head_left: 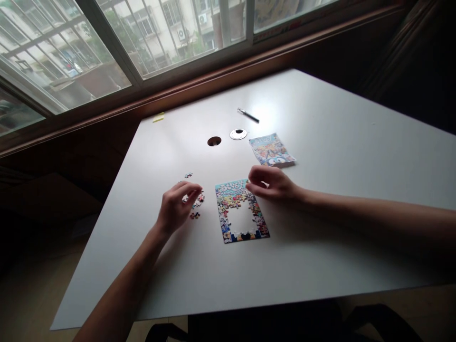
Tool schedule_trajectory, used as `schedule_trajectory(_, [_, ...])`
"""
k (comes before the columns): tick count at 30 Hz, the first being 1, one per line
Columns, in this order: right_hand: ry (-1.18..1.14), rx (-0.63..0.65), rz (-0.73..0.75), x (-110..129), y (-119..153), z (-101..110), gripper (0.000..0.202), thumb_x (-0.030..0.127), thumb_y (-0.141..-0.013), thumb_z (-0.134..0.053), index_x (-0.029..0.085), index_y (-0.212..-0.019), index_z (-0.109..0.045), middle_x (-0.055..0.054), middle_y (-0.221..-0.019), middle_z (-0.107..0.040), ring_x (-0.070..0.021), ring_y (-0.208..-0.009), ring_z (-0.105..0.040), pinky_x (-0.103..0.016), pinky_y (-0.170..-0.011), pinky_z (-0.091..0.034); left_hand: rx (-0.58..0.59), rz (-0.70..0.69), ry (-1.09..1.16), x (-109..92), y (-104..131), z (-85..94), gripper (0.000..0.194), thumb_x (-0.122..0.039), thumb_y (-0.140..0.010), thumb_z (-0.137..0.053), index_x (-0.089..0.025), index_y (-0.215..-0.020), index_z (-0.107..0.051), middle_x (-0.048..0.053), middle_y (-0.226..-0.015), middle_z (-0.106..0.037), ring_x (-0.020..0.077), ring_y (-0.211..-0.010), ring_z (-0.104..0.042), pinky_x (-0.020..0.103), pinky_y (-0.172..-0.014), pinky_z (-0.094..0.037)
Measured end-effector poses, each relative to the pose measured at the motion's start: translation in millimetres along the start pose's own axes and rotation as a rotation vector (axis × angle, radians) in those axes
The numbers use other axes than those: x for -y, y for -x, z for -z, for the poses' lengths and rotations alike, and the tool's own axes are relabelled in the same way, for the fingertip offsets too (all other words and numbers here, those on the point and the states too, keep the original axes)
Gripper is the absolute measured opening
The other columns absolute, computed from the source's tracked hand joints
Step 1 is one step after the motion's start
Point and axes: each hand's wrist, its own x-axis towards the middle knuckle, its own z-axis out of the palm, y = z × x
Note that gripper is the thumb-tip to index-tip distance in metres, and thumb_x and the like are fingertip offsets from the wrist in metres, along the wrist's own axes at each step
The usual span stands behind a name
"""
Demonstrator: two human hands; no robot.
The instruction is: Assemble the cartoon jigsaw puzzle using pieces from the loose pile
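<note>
Forearms [124, 273] are flanking puzzle [223, 219], rim filled, centre gaping; L hand [175, 205] is curling by loose pcs [195, 215], R hand [272, 184] curling at top corner, grips unclear.

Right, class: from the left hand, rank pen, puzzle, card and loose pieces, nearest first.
1. Loose pieces: beside the left hand
2. Puzzle: to its right
3. Card: right, behind the puzzle
4. Pen: farther back, towards the window
</note>
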Motion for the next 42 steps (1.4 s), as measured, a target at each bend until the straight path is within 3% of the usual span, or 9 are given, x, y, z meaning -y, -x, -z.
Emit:
schedule_trajectory(4, [0.152,0.098,0.298,7.9,6.6,-5.3,0.01,0.019,-0.086,-0.067,0.017,-0.094,-0.062,-0.003,-0.08,-0.06,-0.0125,-0.071,-0.055,-0.027,-0.064,-0.046,0.101,0.074,0.427,-42.4,7.6,-33.5,0.013,-0.025,-0.09,-0.063,-0.022,-0.099,-0.073,0.007,-0.093,-0.07,0.0165,-0.081,-0.066,0.031,-0.069,-0.057])
schedule_trajectory(9, [0.172,0.104,0.377,6.1,11.0,-3.1,0.006,0.016,-0.091,-0.062,0.017,-0.096,-0.065,-0.006,-0.081,-0.065,-0.0148,-0.073,-0.06,-0.028,-0.066,-0.05,0.061,0.187,0.659,-61.4,8.7,-66.0,0.013,-0.025,-0.089,-0.066,-0.021,-0.1,-0.07,0.006,-0.085,-0.071,0.0169,-0.076,-0.068,0.033,-0.07,-0.059])
schedule_trajectory(13, [0.194,0.099,0.401,4.6,11.4,-0.8,0.007,0.014,-0.09,-0.064,0.018,-0.096,-0.066,-0.006,-0.081,-0.067,-0.0151,-0.075,-0.063,-0.028,-0.067,-0.051,-0.016,0.219,0.707,-57.7,10.2,-66.9,0.012,-0.022,-0.087,-0.068,-0.02,-0.1,-0.069,0.006,-0.086,-0.072,0.017,-0.076,-0.07,0.033,-0.072,-0.061])
schedule_trajectory(21, [0.267,0.161,0.479,6.4,11.6,-2.9,0.015,0.012,-0.09,-0.062,0.019,-0.103,-0.064,-0.006,-0.087,-0.071,-0.0167,-0.079,-0.064,-0.031,-0.071,-0.051,-0.001,0.207,0.708,-53.9,13.7,-61.6,0.012,-0.021,-0.087,-0.068,-0.02,-0.099,-0.069,0.005,-0.084,-0.073,0.0173,-0.074,-0.072,0.032,-0.07,-0.064])
schedule_trajectory(30, [0.3,0.168,0.394,9.0,15.4,-2.0,0.01,0.012,-0.087,-0.062,0.02,-0.092,-0.065,-0.004,-0.079,-0.067,-0.0143,-0.07,-0.061,-0.027,-0.065,-0.049,0.051,0.144,0.611,-51.4,16.1,-59.7,0.018,-0.017,-0.09,-0.063,-0.023,-0.106,-0.067,0.007,-0.095,-0.072,0.0187,-0.083,-0.07,0.036,-0.076,-0.063])
schedule_trajectory(33, [0.206,0.168,0.263,5.9,8.7,4.2,0.007,0.012,-0.085,-0.063,0.017,-0.086,-0.067,-0.002,-0.073,-0.064,-0.0105,-0.062,-0.057,-0.023,-0.058,-0.047,-0.042,0.044,0.397,-50.0,16.7,-53.7,0.028,-0.015,-0.087,-0.062,-0.025,-0.114,-0.065,0.01,-0.112,-0.066,0.0231,-0.102,-0.065,0.041,-0.087,-0.059])
schedule_trajectory(35, [0.164,0.177,0.163,1.3,2.4,10.2,0.004,0.014,-0.081,-0.066,0.017,-0.078,-0.067,0.002,-0.063,-0.06,-0.008,-0.053,-0.051,-0.021,-0.051,-0.043,-0.085,-0.047,0.25,-47.9,16.7,-48.6,0.035,-0.011,-0.084,-0.063,-0.027,-0.115,-0.063,0.009,-0.11,-0.065,0.0239,-0.102,-0.063,0.042,-0.087,-0.057])
schedule_trajectory(39, [0.076,0.318,-0.089,-7.1,-5.5,21.4,0.004,0.019,-0.078,-0.069,0.015,-0.076,-0.069,0.001,-0.062,-0.062,-0.0087,-0.053,-0.052,-0.02,-0.047,-0.041,-0.007,-0.203,0.075,-42.8,16.6,-41.7,0.036,-0.006,-0.078,-0.062,-0.029,-0.107,-0.065,0.005,-0.095,-0.068,0.0231,-0.091,-0.061,0.041,-0.08,-0.054])
schedule_trajectory(42, [0.057,0.387,-0.133,-9.0,-5.7,24.4,0.006,0.019,-0.077,-0.069,0.015,-0.073,-0.069,0.002,-0.059,-0.059,-0.0081,-0.051,-0.049,-0.019,-0.045,-0.038,0.074,-0.249,-0.015,-40.5,17.3,-41.5,0.037,-0.008,-0.077,-0.062,-0.028,-0.108,-0.065,0.006,-0.1,-0.068,0.0253,-0.096,-0.059,0.044,-0.084,-0.053])
